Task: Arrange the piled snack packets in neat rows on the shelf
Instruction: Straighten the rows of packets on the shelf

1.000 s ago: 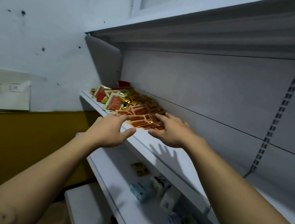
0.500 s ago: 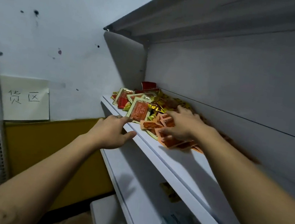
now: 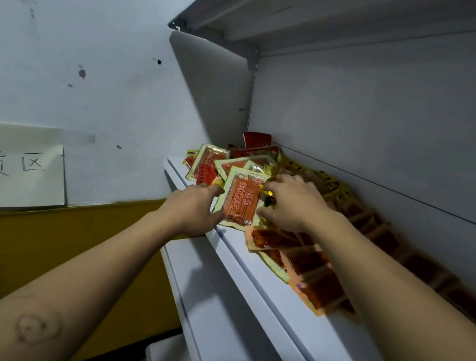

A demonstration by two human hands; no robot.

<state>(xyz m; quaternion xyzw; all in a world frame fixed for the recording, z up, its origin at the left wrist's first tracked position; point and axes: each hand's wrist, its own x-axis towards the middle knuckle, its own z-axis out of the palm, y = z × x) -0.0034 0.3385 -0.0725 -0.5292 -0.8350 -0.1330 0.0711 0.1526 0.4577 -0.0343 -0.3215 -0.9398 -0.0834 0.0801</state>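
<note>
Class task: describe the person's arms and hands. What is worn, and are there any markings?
Both arms are bare, no sleeves showing. The left hand and right hand wear no gloves; no ring or watch is visible. The left forearm bears a faint round drawn outline, like a small face.
</note>
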